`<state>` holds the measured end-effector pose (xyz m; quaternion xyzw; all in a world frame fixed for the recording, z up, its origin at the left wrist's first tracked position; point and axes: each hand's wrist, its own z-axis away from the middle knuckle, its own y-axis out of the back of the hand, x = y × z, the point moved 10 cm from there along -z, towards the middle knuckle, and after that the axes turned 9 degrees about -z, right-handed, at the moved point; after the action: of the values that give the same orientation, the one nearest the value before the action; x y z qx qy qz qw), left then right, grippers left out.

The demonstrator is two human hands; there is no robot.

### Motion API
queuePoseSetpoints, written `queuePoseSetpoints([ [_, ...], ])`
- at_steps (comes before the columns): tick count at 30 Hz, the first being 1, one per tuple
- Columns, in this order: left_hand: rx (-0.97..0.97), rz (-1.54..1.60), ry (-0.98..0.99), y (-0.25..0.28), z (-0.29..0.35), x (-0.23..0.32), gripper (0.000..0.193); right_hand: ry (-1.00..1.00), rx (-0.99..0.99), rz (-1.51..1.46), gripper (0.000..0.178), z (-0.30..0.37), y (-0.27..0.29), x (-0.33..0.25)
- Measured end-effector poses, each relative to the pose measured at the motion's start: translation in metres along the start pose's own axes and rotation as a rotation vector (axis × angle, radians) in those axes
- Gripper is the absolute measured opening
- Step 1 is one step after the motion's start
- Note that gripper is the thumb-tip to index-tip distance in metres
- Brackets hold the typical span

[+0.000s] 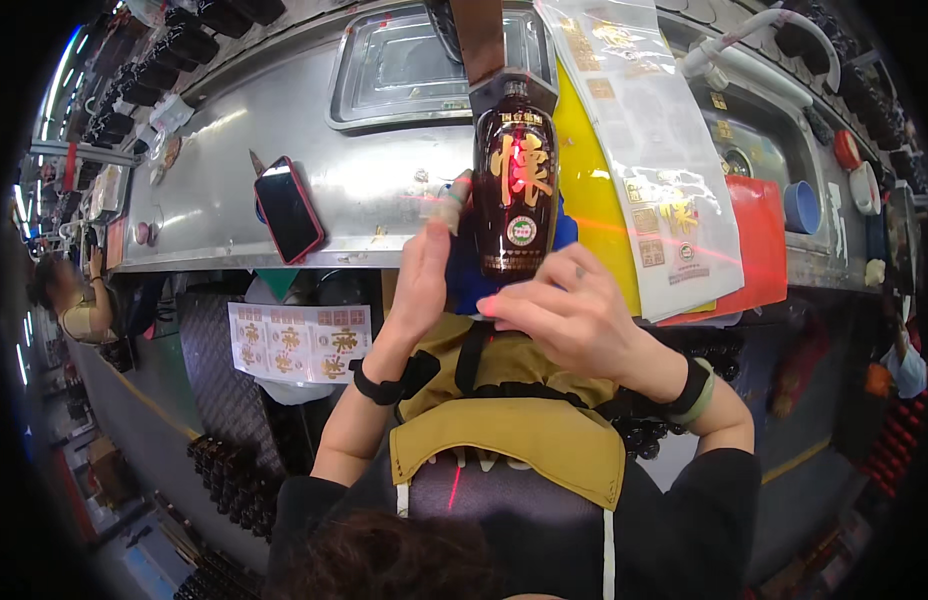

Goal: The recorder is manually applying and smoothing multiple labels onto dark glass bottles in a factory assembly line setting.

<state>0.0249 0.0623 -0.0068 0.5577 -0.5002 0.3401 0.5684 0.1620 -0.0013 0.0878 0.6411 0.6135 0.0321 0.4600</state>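
A dark brown glossy bottle (516,215) with gold characters and a round green-and-white emblem lies in front of me, its neck pointing away. Blue material (466,275) shows under and beside its base. To the bottle's left, my left hand (421,275) has its fingers stretched forward along the side, one wrapped in something pale; whether they touch the glass is unclear. Just right of the base, my right hand (574,312) is closed in a pinch, with red light on a fingertip. Whatever is between those fingertips is too small to make out.
A dark phone (289,212) in a red case lies left on the metal bench (224,225). Behind is a metal tray (404,70). Transfer sheets (674,190) cover yellow and red sheets (762,245) at right, near a blue cup (802,207). Another printed sheet (302,342) sits lower left.
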Motion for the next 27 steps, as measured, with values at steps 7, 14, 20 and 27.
queuePoseSetpoints([
  [7,0.14,-0.161,-0.083,0.016,-0.034,0.027,0.054,-0.506,0.441,0.315,0.026,-0.037,0.08,0.109],
  [14,0.115,-0.603,-0.246,-0.01,-0.037,0.06,0.078,-0.669,0.812,-0.307,0.02,0.017,0.046,0.139],
  [20,0.09,-0.697,-0.249,-0.016,-0.037,0.072,0.075,-0.77,0.718,-0.146,0.021,0.041,0.061,0.167],
  [27,-0.033,-1.055,-0.346,-0.046,-0.035,0.1,0.052,-0.756,0.852,-0.329,0.019,0.048,0.068,0.158],
])
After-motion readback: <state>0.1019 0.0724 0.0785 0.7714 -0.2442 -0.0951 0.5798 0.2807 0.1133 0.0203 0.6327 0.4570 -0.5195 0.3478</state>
